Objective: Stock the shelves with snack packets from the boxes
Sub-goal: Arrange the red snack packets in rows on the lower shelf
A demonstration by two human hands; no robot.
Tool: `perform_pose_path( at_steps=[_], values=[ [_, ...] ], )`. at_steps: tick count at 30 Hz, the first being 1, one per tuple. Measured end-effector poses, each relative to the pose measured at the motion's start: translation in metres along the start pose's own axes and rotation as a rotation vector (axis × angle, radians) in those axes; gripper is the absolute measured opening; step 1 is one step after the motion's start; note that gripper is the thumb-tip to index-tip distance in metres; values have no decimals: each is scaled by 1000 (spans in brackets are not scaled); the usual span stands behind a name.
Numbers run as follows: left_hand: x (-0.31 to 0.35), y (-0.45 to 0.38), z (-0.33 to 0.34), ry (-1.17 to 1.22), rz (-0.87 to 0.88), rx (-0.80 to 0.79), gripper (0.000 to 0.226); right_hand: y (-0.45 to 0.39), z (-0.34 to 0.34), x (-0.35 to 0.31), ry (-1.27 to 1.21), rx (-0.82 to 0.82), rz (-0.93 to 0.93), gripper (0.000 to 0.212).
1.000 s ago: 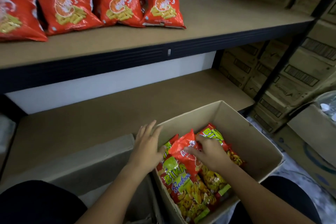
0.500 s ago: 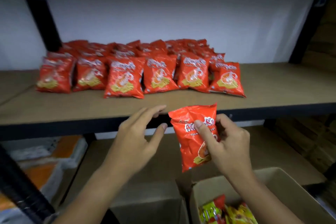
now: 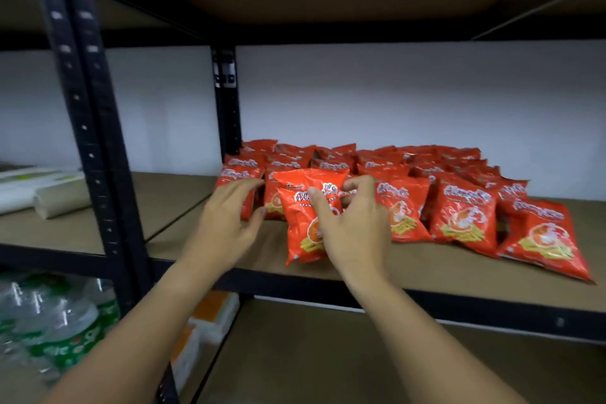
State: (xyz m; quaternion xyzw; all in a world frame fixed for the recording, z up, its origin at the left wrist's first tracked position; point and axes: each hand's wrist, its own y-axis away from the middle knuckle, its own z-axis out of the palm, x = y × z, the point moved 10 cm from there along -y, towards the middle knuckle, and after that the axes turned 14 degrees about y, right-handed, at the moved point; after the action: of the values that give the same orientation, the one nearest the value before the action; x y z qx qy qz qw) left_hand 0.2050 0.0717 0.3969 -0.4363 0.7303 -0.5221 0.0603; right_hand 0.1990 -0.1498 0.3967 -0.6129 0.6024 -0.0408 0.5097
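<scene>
Prawn cracker packet [image 3: 303,223] arriving at the shelf [image 3: 377,264]'s front row.
Right hand [image 3: 354,226] pinches its upper middle; left hand [image 3: 226,223] hovers apart, fingers relaxed. Likely light, puffy, crushable: hold gently.

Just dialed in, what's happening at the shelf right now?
A person is stocking red snack packets. The right hand pinches one red packet upright over the front of the shelf, at the left end of the packets already laid out. The left hand, fingers relaxed, reaches beside it toward the leftmost packets. The held packet is not yet released.
</scene>
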Motion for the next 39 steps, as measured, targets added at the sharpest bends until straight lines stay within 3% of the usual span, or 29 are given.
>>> perform_pose_path(
  at_steps=[4,7,9,18,39],
  values=[
    [-42,-7,-4,-18,-63,-27,46,-5,26,-36,173,105,-137,50],
    [-66,-13,-2,-10,-110,-54,46,-10,56,-52,267,55,-205,43],
    [-79,-15,1,4,-148,-81,47,-12,68,-56,297,29,-201,45],
    [-115,-23,15,3,-213,-139,59,-19,116,-61,469,-300,-206,91],
    [-128,-23,24,-44,-251,-157,64,-11,153,-41,483,-561,-102,102]
  ],
)
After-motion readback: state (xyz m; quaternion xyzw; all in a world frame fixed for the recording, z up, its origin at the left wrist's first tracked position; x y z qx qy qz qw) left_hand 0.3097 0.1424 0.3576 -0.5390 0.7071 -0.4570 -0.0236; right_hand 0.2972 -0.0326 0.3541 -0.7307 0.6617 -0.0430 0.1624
